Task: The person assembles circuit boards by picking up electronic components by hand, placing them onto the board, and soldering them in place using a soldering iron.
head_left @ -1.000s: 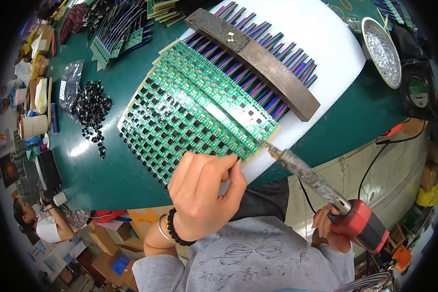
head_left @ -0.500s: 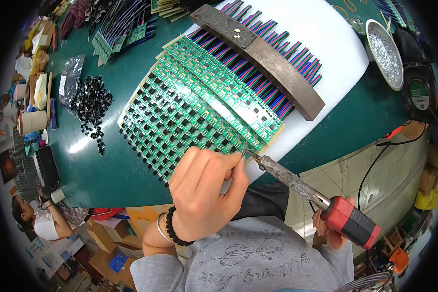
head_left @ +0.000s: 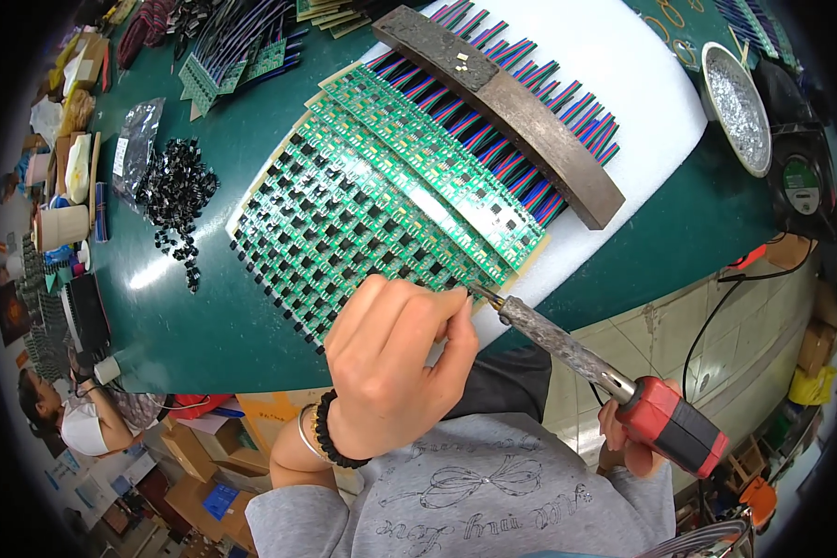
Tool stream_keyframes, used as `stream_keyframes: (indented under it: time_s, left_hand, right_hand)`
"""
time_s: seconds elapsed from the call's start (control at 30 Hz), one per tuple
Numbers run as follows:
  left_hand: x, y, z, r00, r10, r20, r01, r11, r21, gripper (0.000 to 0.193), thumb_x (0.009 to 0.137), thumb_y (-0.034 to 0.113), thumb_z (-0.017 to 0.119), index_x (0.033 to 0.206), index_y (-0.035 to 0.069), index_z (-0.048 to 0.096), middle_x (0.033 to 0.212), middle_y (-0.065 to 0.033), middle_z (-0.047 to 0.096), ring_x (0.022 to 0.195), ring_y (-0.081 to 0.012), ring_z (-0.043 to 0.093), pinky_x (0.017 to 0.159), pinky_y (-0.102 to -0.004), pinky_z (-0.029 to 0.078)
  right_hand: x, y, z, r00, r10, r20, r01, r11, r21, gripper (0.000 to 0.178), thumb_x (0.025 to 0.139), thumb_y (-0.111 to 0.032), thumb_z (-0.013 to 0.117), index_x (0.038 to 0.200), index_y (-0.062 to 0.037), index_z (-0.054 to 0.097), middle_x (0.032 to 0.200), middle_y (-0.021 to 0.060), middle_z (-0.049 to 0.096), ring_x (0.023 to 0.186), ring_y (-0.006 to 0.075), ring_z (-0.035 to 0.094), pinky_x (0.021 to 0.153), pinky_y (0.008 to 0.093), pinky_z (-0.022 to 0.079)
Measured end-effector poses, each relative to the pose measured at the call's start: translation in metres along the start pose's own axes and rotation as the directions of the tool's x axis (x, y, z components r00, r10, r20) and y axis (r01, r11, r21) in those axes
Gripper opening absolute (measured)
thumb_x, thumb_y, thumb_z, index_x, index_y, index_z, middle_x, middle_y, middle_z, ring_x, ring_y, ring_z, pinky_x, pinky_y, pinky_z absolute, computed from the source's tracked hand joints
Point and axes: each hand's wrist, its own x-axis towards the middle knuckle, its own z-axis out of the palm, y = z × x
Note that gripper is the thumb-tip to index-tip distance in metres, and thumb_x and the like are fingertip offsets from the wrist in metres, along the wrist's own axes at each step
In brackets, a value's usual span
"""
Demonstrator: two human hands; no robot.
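Observation:
My left hand [head_left: 391, 349] is in a pinch at the near right corner of the green circuit boards [head_left: 367, 153]. Whatever sits between its fingertips is too small and hidden to name. From the lower right, my right hand [head_left: 621, 446] grips a soldering iron [head_left: 563, 346] by its red and black handle. The iron's tip reaches the boards right beside my left fingertips. Rows of small black components [head_left: 321, 237] cover the near part of the boards. Coloured wires [head_left: 539, 191] run from the far edge, beneath a heavy metal bar [head_left: 549, 130] lying across them.
White foam [head_left: 656, 116] lies under the boards and wires. Loose black components [head_left: 179, 186] are heaped beside a clear bag [head_left: 138, 149] on the left. A bowl of silvery material [head_left: 737, 110] stands at far right, near a black fan-like device [head_left: 803, 181]. Another person [head_left: 88, 414] sits at left.
Both hands stay nearly in place, with the iron's tip still at the left fingertips. The whole view has shifted very slightly.

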Motion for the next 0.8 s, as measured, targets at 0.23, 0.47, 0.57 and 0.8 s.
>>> stream_keyframes:
  time_s: [0.23,0.47,0.57,0.8]
  left_hand:
    - [0.000,0.000,0.000,1.000,0.008,0.000,-0.008,1.000,0.013,0.019,0.068,-0.008,0.073,0.081,0.001,0.064,0.067,-0.0058,0.055,0.057,-0.0223,0.050,0.050,-0.0327,0.039]
    - [-0.001,-0.001,-0.001,1.000,0.005,0.001,-0.005,1.000,0.012,0.018,0.069,-0.007,0.073,0.081,0.002,0.064,0.068,-0.0055,0.055,0.057,-0.0221,0.050,0.050,-0.0327,0.040]
    - [0.000,0.001,0.000,1.000,-0.001,0.007,0.001,1.000,0.017,0.017,0.069,-0.007,0.073,0.081,0.002,0.064,0.067,-0.0053,0.055,0.057,-0.0219,0.051,0.050,-0.0327,0.040]
    - [0.001,-0.002,0.002,0.999,0.018,-0.037,-0.018,1.000,0.024,0.017,0.069,-0.006,0.073,0.079,0.003,0.064,0.067,-0.0057,0.054,0.057,-0.0224,0.050,0.050,-0.0334,0.039]
  right_hand:
    - [0.004,-0.011,0.010,0.993,0.043,-0.111,-0.039,0.999,0.033,0.071,0.059,-0.049,0.093,0.096,-0.0001,0.058,0.070,0.0061,0.064,0.059,0.0125,0.062,0.053,0.0282,0.045]
    - [0.009,-0.013,-0.002,0.998,0.056,0.008,-0.057,0.988,0.143,0.056,0.062,-0.045,0.093,0.078,-0.0005,0.062,0.063,0.0070,0.058,0.050,0.0185,0.056,0.048,0.0308,0.040]
    - [0.002,0.010,-0.033,0.961,-0.088,0.261,0.078,0.996,0.049,0.053,0.062,-0.043,0.093,0.078,-0.0028,0.061,0.063,0.0063,0.057,0.048,0.0181,0.055,0.046,0.0315,0.040]
    - [-0.015,0.016,-0.020,0.979,-0.198,0.055,0.204,0.969,-0.143,0.029,0.073,-0.022,0.080,0.074,-0.0031,0.059,0.064,0.0061,0.058,0.047,0.0197,0.053,0.047,0.0321,0.044]
